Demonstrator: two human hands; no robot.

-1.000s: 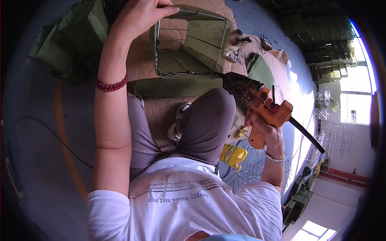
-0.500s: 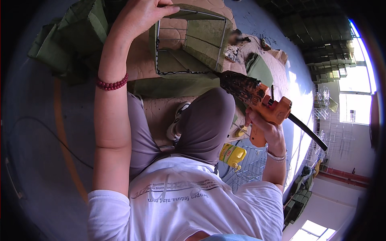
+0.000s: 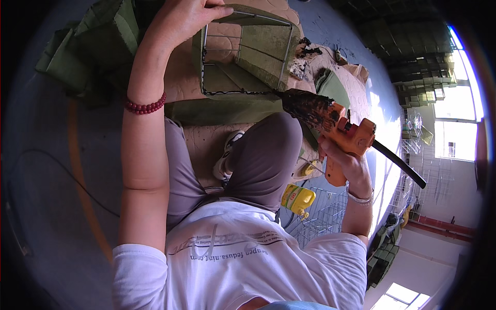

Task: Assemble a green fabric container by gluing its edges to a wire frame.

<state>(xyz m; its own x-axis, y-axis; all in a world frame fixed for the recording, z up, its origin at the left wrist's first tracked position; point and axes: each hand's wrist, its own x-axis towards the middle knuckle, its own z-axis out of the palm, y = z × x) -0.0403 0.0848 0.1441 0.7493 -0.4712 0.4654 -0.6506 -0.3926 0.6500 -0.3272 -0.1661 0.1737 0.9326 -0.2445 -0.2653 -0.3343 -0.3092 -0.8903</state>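
My left hand [image 3: 187,19] grips the far left rim of a wire-framed basket [image 3: 264,46] lined with green fabric, its open mouth facing me. My right hand [image 3: 350,161] is wrapped round the handle of an orange glue gun [image 3: 347,133]. The gun's front is caked in black residue, and a black glue stick [image 3: 400,163] juts from its back. Its nozzle reaches the basket's near right corner; whether it touches the wire is hard to tell. Dark glue runs along the near and left rim wires.
Green fabric baskets [image 3: 106,46] are piled at the far left. Folded green fabric [image 3: 333,88] and black-stained scraps lie right of the basket on cardboard [image 3: 181,72]. A yellow jug [image 3: 298,199] and wire frames [image 3: 328,212] stand by my right knee. A cable [image 3: 77,178] crosses the floor.
The glue gun's body and my right hand have shifted slightly to the right, while the nozzle stays by the near right corner. The basket has moved very slightly; my left hand keeps its grip.
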